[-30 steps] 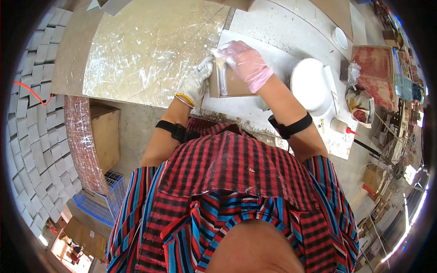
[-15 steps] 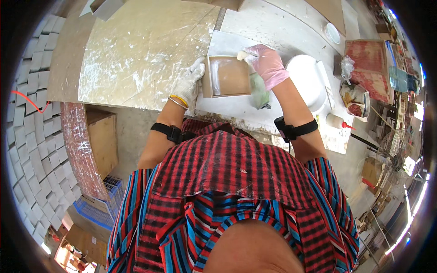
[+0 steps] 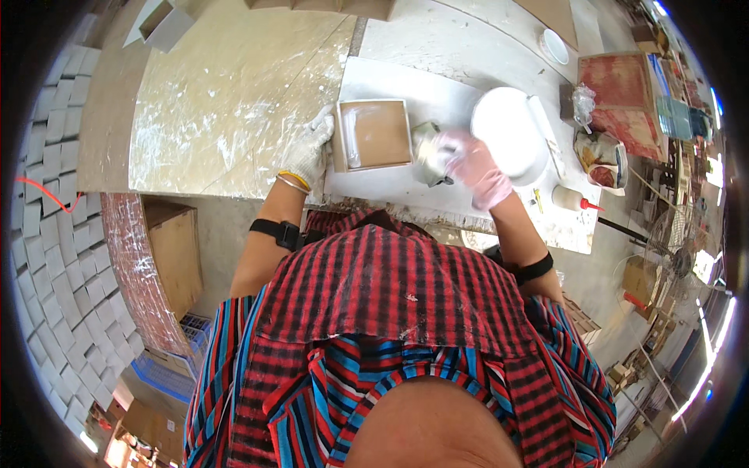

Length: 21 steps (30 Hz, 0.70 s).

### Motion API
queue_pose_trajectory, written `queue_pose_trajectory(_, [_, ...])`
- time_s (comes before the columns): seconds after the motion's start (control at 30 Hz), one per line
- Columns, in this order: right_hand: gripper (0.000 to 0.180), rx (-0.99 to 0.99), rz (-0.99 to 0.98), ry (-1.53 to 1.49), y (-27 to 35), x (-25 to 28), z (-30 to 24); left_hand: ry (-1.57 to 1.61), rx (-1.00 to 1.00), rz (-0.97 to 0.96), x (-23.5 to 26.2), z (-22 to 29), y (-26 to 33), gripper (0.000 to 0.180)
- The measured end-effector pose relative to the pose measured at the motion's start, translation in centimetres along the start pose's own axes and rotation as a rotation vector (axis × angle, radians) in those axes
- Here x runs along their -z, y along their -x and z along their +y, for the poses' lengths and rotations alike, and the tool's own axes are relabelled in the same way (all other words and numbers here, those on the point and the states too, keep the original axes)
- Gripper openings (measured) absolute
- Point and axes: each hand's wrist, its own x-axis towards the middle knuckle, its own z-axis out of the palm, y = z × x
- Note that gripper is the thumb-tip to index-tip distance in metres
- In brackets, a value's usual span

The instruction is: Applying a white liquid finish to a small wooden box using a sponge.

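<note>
A shallow, open square cardboard box (image 3: 387,134) lies on the white part of the table, with a pale smear along the left of its brown inside. My left hand (image 3: 307,146), in a whitish knitted glove, rests against the box's left wall, its fingers stretched out and lying together. To the right of the box, my right hand (image 3: 477,168) wears a pink glove and is smeared by motion. A crumpled-looking greenish thing (image 3: 431,171) lies next to its fingers, partly hidden. Whether the right hand grips anything does not show.
A round white disc-shaped object (image 3: 505,129) lies right of my right hand, with a white strip beside it. Farther right are a bottle with a red tip (image 3: 568,198), a clear plastic bag (image 3: 583,104) and a reddish box (image 3: 616,93). Grey-white blocks (image 3: 58,234) are stacked at left.
My right hand has pulled away from the box's right edge, moving right and nearer me. The greenish thing now shows beside the box. My left hand stays at the box's left wall.
</note>
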Motion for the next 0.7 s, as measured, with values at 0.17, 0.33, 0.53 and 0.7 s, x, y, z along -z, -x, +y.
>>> queue_pose_trajectory(0.17, [0.031,-0.286,0.507,-0.137,-0.8,5.9,9.2,-0.023,-0.116,-0.054,1.2,-0.4,0.1,0.047])
queue_pose_trajectory(0.33, [0.041,-0.613,0.49,0.278,1.4,7.6,13.8,0.097,-0.012,-0.071,3.0,-1.9,-1.7,0.048])
queue_pose_trajectory(0.53, [0.037,-0.562,0.528,0.496,1.1,5.1,16.8,0.083,0.028,-0.044,2.0,-1.2,-1.1,0.047])
queue_pose_trajectory(0.7, [0.036,-0.588,0.525,0.377,1.8,6.6,16.2,0.08,0.029,-0.049,2.2,-1.2,-1.0,0.047])
